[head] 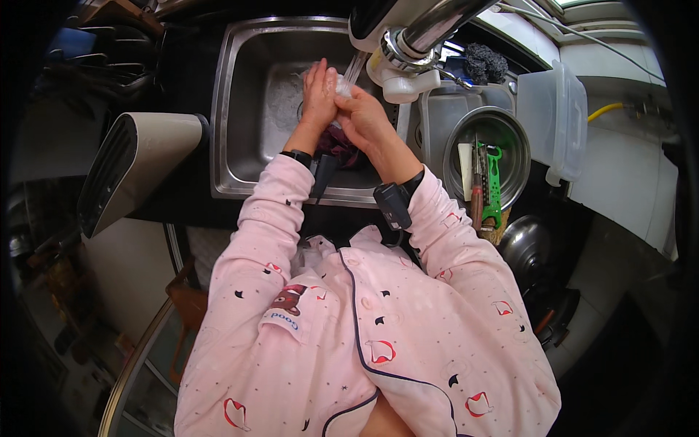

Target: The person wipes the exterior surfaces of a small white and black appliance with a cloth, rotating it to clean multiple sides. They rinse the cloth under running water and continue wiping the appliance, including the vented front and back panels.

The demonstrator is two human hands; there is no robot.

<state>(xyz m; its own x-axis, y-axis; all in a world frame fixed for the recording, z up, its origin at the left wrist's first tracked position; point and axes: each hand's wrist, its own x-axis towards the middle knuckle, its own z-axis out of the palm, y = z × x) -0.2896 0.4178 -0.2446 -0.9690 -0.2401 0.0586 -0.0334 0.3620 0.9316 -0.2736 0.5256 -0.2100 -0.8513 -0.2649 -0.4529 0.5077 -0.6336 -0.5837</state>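
Observation:
My left hand (321, 95) is wet and held nearly upright over the stainless steel sink (240, 104), its fingers straight. Pressed against its palm side is my right hand (367, 117), with the fingers partly hidden between the two. Water (356, 68) runs from the tap (407, 54) onto both hands and splashes white there. Whether anything small lies between the palms is hidden. Beneath my wrists, a dark purple, crumpled item (341, 146) rests in the sink, partly covered by my hands.
Right of the sink, a steel bowl (523, 139) bears a green peeler (493, 191) and a red-handled tool (477, 205). Beyond stand a clear plastic bin (549, 120) and a dark scouring pad (485, 63). A beige knife block (147, 158) stands left of the sink.

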